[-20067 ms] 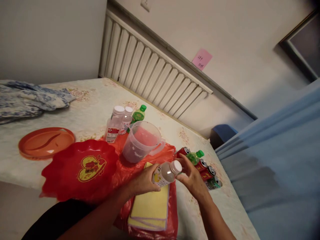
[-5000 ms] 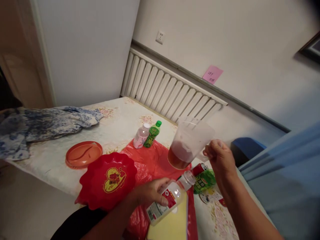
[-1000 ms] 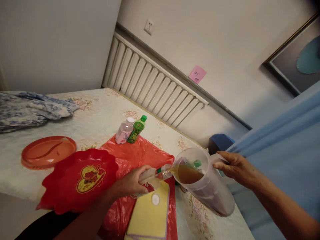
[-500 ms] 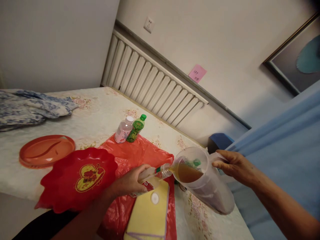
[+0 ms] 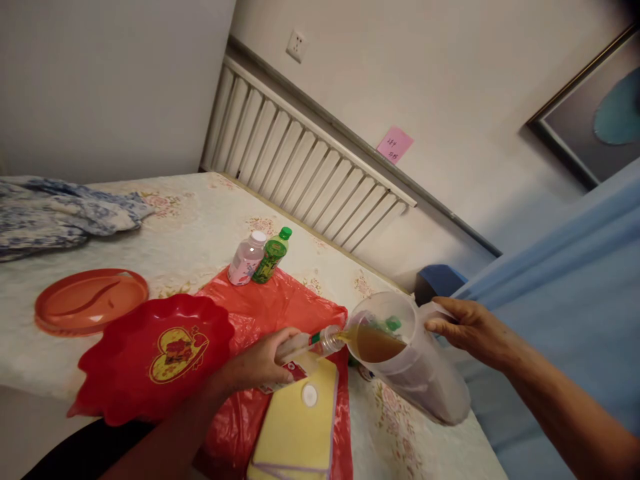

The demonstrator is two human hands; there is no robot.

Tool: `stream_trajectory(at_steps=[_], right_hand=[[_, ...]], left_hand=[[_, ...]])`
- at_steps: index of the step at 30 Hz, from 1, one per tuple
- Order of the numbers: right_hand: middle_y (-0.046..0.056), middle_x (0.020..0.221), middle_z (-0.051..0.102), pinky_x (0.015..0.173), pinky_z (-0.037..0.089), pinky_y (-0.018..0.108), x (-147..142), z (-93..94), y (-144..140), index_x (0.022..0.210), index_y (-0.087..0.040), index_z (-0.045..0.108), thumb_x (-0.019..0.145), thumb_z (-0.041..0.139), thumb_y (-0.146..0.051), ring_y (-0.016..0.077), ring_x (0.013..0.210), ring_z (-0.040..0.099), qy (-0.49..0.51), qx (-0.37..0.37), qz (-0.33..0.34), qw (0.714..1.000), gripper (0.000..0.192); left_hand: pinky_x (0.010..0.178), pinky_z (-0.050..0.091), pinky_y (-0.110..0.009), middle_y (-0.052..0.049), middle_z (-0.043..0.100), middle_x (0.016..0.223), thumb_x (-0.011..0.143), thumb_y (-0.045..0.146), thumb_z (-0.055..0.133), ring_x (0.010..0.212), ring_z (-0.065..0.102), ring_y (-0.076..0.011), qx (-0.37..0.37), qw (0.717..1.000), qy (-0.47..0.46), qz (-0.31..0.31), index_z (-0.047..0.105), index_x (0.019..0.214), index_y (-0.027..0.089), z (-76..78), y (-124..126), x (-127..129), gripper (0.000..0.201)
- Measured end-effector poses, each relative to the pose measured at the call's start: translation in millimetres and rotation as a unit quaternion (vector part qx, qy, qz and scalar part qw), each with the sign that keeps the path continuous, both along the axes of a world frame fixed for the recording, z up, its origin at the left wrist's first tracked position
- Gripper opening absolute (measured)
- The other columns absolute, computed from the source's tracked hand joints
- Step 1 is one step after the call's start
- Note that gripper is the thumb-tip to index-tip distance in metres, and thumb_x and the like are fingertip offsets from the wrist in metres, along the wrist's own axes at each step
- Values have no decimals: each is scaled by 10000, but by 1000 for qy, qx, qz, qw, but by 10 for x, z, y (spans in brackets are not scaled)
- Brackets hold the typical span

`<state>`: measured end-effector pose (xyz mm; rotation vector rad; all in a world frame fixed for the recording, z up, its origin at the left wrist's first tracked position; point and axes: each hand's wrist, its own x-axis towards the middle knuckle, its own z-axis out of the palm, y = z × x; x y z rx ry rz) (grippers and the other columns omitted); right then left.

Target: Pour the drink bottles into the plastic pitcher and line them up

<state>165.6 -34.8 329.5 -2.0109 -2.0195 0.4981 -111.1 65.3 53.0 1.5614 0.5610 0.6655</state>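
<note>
My left hand (image 5: 260,363) grips a clear plastic bottle (image 5: 307,347), tilted with its open mouth at the rim of a translucent plastic jug (image 5: 415,373). My right hand (image 5: 465,327) holds the jug by its handle and tips it toward the bottle. Brown liquid (image 5: 373,343) lies in the jug, right up against the bottle's mouth. The bottle's white cap (image 5: 309,395) rests on a stack of yellow cloths (image 5: 295,433) just below my left hand.
A red plastic bag (image 5: 270,310) is spread under the cloths. A red scalloped dish (image 5: 155,353) and an orange plate (image 5: 90,310) sit to the left. A pink bottle (image 5: 246,258) and a green bottle (image 5: 273,255) stand behind. A patterned cloth (image 5: 60,213) lies far left.
The bottle and jug have stayed mouth to rim over the last second, with hardly any movement. Five seconds ago my right hand held the jug raised, apart from the bottle.
</note>
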Motion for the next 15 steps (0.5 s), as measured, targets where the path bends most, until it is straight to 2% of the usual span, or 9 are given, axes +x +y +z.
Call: stream_trajectory(at_steps=[7,15], right_hand=[[-22,667,524,559,384,235,30,0,7,749,-180,634,811,638,-545,133,636,475,10,4,3,1000,370],[-27,658,518,561,384,241,0,23,7,723,-181,620,804,630,-569,129,615,470,7,6,-1,1000,396]], left_hand=[[947,495,-352,-40,606,1297,611,266,723,1202,555,-294,19,1000,21,8,486,1290,252,-11,3,-1,719],[999,455,-345,-62,566,1352,604,232,745,1236,528,-286,28,1000,1,13,475,1313,230,-145,44,37,758]])
